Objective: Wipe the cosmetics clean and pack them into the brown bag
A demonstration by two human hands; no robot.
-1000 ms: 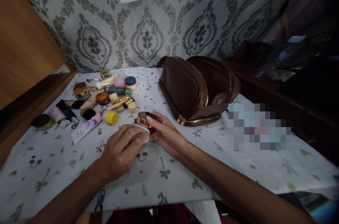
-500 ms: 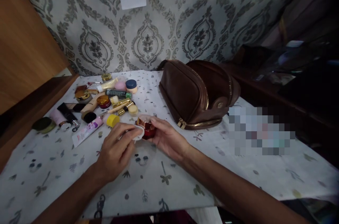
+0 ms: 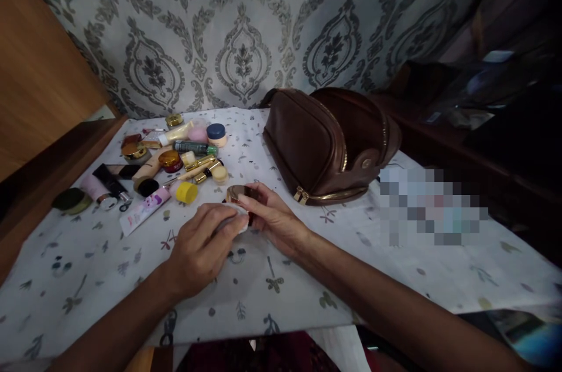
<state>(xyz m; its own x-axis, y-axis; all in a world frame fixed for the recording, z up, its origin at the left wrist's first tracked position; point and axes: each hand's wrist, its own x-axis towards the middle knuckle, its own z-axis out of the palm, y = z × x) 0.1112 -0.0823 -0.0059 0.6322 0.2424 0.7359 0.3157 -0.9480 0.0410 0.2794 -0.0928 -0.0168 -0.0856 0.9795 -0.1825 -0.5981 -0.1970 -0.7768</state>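
Note:
My right hand (image 3: 276, 217) grips a small red cosmetic jar (image 3: 240, 192) with a shiny gold-toned lid, held just above the table in front of me. Pressed against the jar's near side is a white cotton pad (image 3: 239, 223), pinched in the fingers of my left hand (image 3: 199, 246). My fingers and the pad hide much of the jar's body. Just beyond my left hand lie a yellow round pot (image 3: 187, 192) and a white-and-pink tube (image 3: 147, 210).
Several cosmetics, among them an amber-lidded jar (image 3: 170, 160), a blue-lidded jar (image 3: 216, 135) and a green tube (image 3: 193, 148), crowd the table's left. A brown leather bag (image 3: 302, 137), unzipped, stands right of centre. A pixelated patch (image 3: 432, 208) covers something to its right.
The jar has tilted in my right hand, with its lid turned toward me. My left hand has slid the cotton pad slightly right along it. The view has tipped down a little.

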